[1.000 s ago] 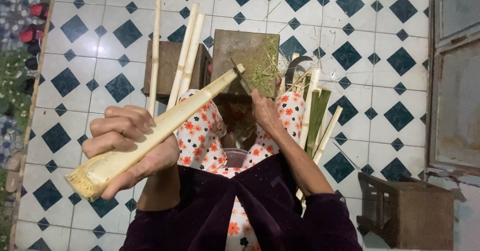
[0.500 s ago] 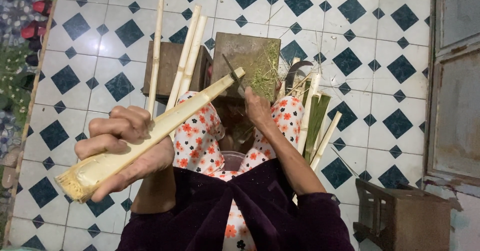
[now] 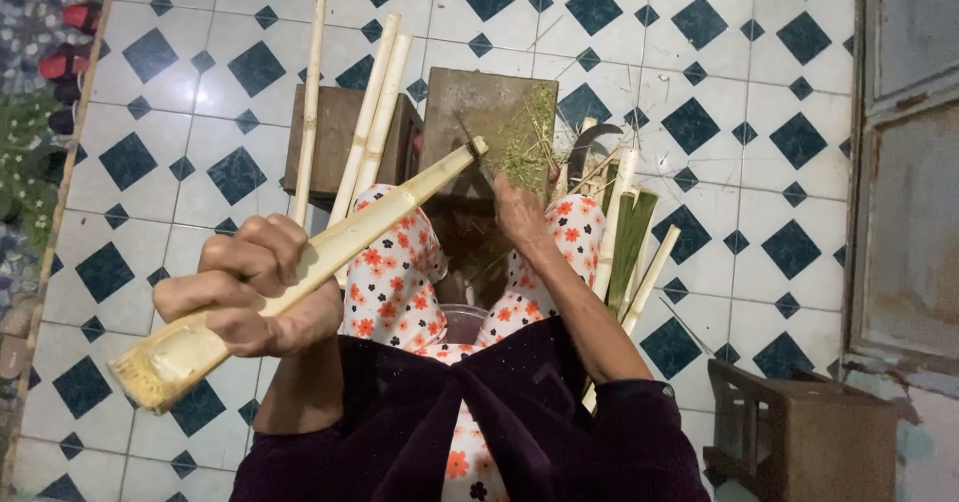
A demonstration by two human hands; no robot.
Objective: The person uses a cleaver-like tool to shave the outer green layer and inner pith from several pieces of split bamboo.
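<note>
Stalk (image 3: pixel 320 252) runs on a diagonal from the frayed butt by your left hand (image 3: pixel 250 287) up to the thin tip over the wooden block (image 3: pixel 479 102). Your left fingers are wrapped tight around its thick end. Your right hand (image 3: pixel 521 217) is closed on a knife (image 3: pixel 478 154), blade touching the tip. 3 pale stalks (image 3: pixel 370 112) lean across the brown stool (image 3: pixel 335 137) just behind; green strips (image 3: pixel 629 232) lie beside your right knee.

Pale tapered bamboo shoot (image 3: pixel 330 252) – slanted, frayed thick end near, narrow tip against knife blade (image 3: pixel 474 154)
</note>
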